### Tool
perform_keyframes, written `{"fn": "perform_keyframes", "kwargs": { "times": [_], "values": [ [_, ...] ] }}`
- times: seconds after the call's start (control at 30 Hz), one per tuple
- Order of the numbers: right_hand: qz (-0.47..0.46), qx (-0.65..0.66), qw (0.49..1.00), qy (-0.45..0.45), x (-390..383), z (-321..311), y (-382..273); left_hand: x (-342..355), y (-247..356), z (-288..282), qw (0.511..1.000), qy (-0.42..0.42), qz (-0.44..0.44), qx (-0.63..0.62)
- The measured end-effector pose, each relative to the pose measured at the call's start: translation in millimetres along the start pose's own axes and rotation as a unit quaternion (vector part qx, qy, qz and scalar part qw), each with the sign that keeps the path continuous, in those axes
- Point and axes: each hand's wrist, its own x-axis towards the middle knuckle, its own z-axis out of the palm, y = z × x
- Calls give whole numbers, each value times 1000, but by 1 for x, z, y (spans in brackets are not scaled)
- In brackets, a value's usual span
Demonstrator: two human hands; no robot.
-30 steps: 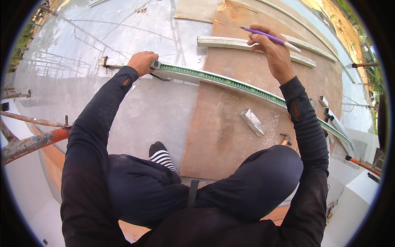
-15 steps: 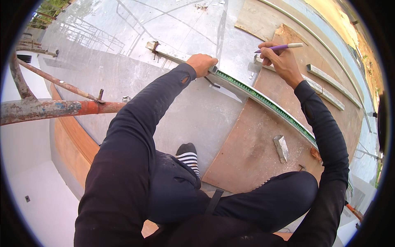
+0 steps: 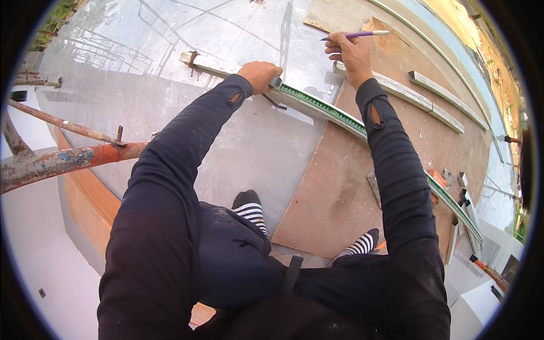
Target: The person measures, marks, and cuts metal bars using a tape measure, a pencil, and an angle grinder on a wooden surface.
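Note:
My left hand [image 3: 259, 76] is closed on the near end of a green tape measure [image 3: 323, 105], pressing it against a long whitish bar [image 3: 218, 67]. The blade runs out along the bar to the lower right, passing beneath my right forearm. Rusty wire is wound round the bar's far left end. In my right hand [image 3: 349, 56] a purple marker [image 3: 365, 34] with a white end is gripped, raised above the boards, its purple tip pointing left. What the fingers of my left hand cover is hidden.
Two more bars [image 3: 419, 97] [image 3: 447, 99] lie on brown boards [image 3: 317, 192] to the right. A rusty, paint-flecked pipe [image 3: 73, 161] juts in from the left. My striped-socked feet [image 3: 249, 211] stand close by. Short metal pieces [image 3: 469, 207] lie at the right.
My right hand with the marker has moved left, closer to my left hand. My right leg has shifted, so the right foot now shows. My left hand keeps its hold.

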Motion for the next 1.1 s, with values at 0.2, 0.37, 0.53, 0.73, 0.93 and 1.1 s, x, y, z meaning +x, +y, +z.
{"fn": "perform_keyframes", "kwargs": {
  "times": [0.2, 0.37, 0.53, 0.73, 0.93, 1.1],
  "values": [
    [16, 53, 996, 63, -54, -17, 48, 3, -1, -5, 1000, -4, -11, 21],
    [7, 30, 994, 108, -79, -36, 63, 6, 1, -6, 1000, -19, -13, 18],
    [-27, -74, 988, 133, -95, -36, 74, 4, -2, -4, 1000, -10, -8, 12],
    [-39, -78, 986, 140, -95, -32, 82, 6, -1, -5, 1000, -22, -18, 4],
    [-39, -93, 990, 102, -97, -17, 83, 6, -1, -5, 1000, -23, -21, 6],
    [-26, -129, 987, 95, -101, -10, 89, 5, -2, -6, 1000, -16, -10, 4]
  ]
}}
